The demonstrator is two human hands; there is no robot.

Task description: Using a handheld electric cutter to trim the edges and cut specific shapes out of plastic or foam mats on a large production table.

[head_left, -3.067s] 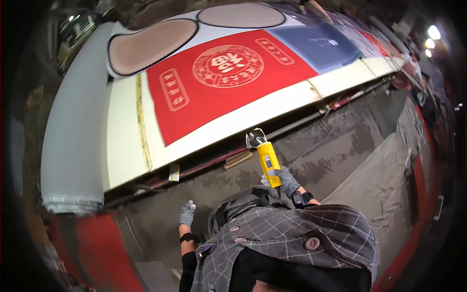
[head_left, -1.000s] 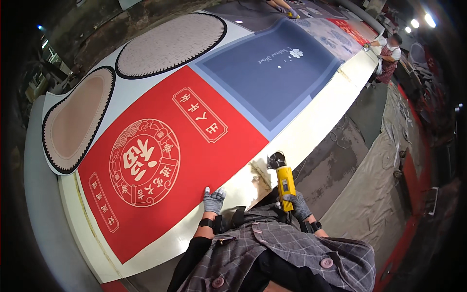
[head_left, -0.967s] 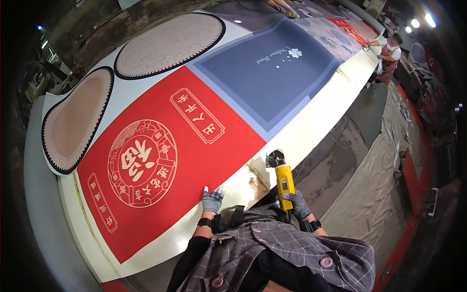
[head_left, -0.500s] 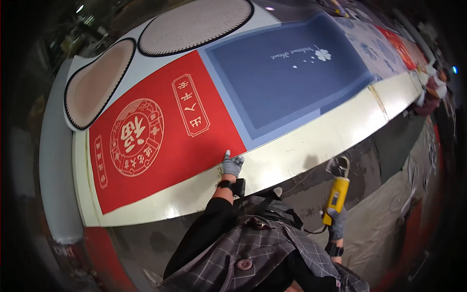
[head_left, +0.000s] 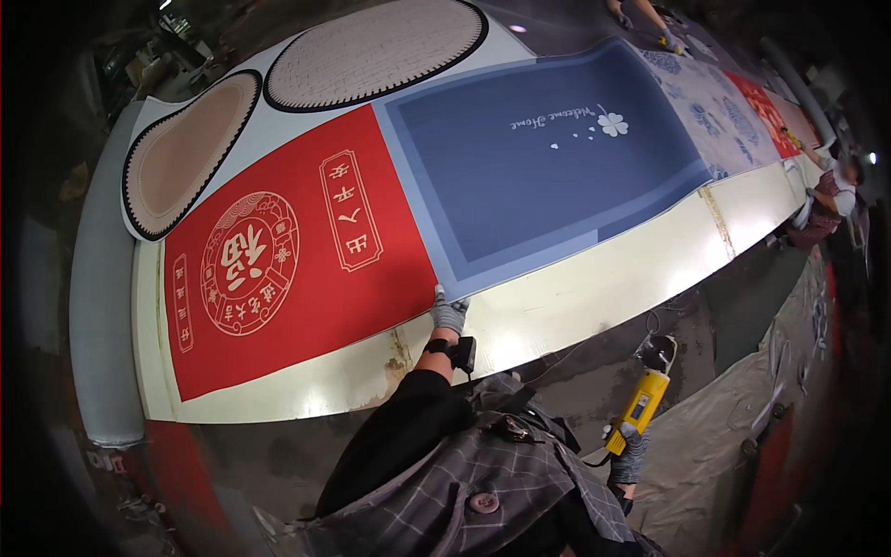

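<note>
My left hand point(head_left: 449, 314), in a grey striped glove, is at the near left corner of a blue mat point(head_left: 548, 176) with white lettering and a flower. Its thumb lies at the seam with the red mat point(head_left: 306, 251), and its fingers close at the blue mat's edge, fingertips hidden. The red mat, with pale characters and a round emblem, lies to the left. Off the table's near side, my right hand point(head_left: 631, 447), also gloved, is wrapped round the body of a yellow corded power tool point(head_left: 640, 408). Its round metal head point(head_left: 657, 353) points away from me.
The mats lie on a long pale table point(head_left: 575, 288). Two dark-edged rounded mats point(head_left: 376, 56) are at the far left, beside a grey roll point(head_left: 107, 306). Farther right are patterned mats point(head_left: 710, 111). Co-workers' hands point(head_left: 670, 39) reach over the far side; another person point(head_left: 831, 200) leans in at right.
My left hand has shifted from the red mat's corner to the blue mat's corner. The yellow tool and my right hand are slightly lower in view. A co-worker's hands show more at the far side.
</note>
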